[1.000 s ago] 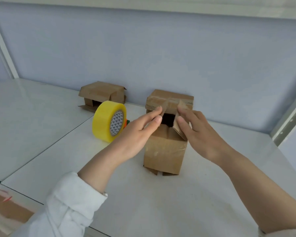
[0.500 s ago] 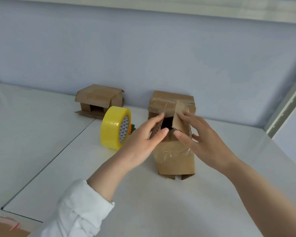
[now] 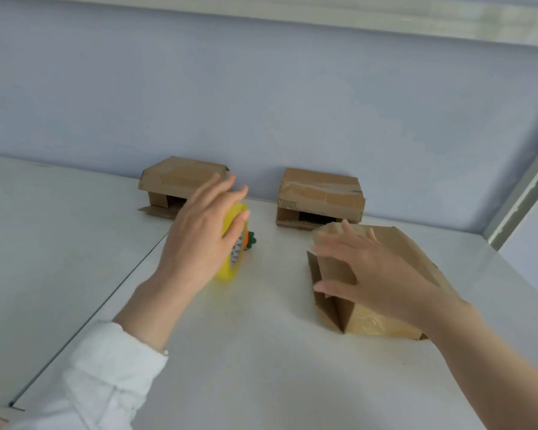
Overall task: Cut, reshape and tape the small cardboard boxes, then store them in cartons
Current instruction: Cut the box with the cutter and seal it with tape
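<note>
Surface: white table [image 3: 261, 367], pale blue wall [image 3: 261, 103] behind.
Left hand [image 3: 199, 243]: fingers straight and spread, gripping nothing; contact with the roll unclear (blur).
Tape roll [image 3: 229, 273]: yellow, on edge, under the left fingers.
Right hand [image 3: 376, 274]: fingers splayed flat on the small box [image 3: 398, 240], not curled round it.
Small box: on its side beneath the right fingers, open end near the thumb.
Far-left box [image 3: 180, 178], far-right box [image 3: 320, 190]: beyond the fingertips, at the wall.
Risk 1: a nudge before the grasp could send the roll rolling away.
Risk 2: flaps may spring open if the right fingers lift, so the tape lands crooked.
</note>
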Tool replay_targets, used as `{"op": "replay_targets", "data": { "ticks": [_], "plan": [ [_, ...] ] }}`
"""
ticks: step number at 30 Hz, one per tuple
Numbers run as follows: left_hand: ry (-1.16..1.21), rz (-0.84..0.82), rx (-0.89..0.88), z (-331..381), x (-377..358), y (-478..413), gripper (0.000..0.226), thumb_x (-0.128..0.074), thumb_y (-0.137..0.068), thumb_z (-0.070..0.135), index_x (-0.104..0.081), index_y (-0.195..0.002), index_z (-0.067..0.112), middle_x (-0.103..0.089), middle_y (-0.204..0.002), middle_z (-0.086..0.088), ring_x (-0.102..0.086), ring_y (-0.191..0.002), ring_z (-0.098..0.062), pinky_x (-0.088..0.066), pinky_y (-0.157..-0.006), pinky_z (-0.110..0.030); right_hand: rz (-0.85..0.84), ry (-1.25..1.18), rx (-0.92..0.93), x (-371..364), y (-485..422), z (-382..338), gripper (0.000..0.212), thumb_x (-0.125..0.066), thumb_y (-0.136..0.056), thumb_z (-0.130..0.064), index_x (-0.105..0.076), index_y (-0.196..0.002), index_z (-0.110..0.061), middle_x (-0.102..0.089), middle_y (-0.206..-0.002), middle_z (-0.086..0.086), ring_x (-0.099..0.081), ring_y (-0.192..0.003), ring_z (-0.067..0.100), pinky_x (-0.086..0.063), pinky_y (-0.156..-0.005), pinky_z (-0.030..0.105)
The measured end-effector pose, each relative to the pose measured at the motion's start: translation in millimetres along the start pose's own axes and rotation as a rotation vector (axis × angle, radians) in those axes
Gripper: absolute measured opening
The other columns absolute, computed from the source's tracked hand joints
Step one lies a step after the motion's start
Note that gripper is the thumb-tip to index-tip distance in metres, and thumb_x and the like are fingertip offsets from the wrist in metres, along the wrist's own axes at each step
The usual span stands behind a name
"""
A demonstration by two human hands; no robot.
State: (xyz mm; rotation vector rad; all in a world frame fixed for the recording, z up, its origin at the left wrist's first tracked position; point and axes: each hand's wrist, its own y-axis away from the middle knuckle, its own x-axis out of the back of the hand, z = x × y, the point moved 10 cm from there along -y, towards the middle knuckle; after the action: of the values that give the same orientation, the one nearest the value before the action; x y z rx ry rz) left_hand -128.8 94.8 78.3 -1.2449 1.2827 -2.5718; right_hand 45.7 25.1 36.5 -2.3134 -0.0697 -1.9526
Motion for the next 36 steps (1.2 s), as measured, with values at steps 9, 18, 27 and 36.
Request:
{"op": "replay_targets", "data": {
  "ticks": [9, 18, 27, 36],
  "plan": [
    [0.007, 0.131, -0.103, -24.1, 46.9, 45.7, 0.035, -0.050, -0.085, 0.045, -0.066, -0.093, 0.016, -0.061, -0.096, 0.006, -0.051, -0.093, -0.011, -0.040, -0.079, -0.024, 0.150, -0.626, -0.228, -5.4, -70.7, -31.1, 0.049, -0.043, -0.096, -0.042, -0.041, -0.140, -0.021, -0.044, -0.142, -0.007, -0.040, -0.130, 0.010, -0.027, -0.102, 0.019],
    [0.911, -0.319, 0.690, -85.2, -18.5, 70.0, 0.079, -0.064, -0.058, 0.063, -0.049, -0.127, 0.029, -0.052, -0.133, 0.008, -0.048, -0.124, -0.007, -0.038, -0.104, -0.031, -0.018, -0.927, -0.123, -22.1, -80.4, -93.2, 0.036, -0.052, -0.089, -0.041, -0.069, -0.108, -0.016, -0.071, -0.102, 0.000, -0.064, -0.100, 0.013, -0.051, -0.091, 0.024],
    [0.960, -0.248, 0.528, -69.0, -1.3, 53.9, 0.009, -0.067, -0.082, 0.020, -0.064, -0.090, 0.019, -0.069, -0.095, 0.010, -0.061, -0.097, 0.001, -0.043, -0.087, -0.015, 0.511, -0.847, -0.053, 21.4, -52.9, -103.7, 0.005, -0.067, -0.084, -0.021, -0.066, -0.088, -0.023, -0.069, -0.082, -0.002, -0.060, -0.068, 0.008, -0.048, -0.067, 0.020],
    [0.919, -0.253, 0.533, -62.5, -0.5, 49.1, 0.018, -0.066, -0.081, 0.014, -0.063, -0.068, 0.026, -0.069, -0.087, 0.017, -0.060, -0.099, 0.000, -0.038, -0.105, -0.032, 1.009, -0.361, 0.161, 41.9, -21.3, -136.2, 0.013, -0.063, -0.084, -0.008, -0.063, -0.094, -0.001, -0.052, -0.088, 0.002, -0.046, -0.074, 0.003, -0.041, -0.066, 0.010]
  ]
}}
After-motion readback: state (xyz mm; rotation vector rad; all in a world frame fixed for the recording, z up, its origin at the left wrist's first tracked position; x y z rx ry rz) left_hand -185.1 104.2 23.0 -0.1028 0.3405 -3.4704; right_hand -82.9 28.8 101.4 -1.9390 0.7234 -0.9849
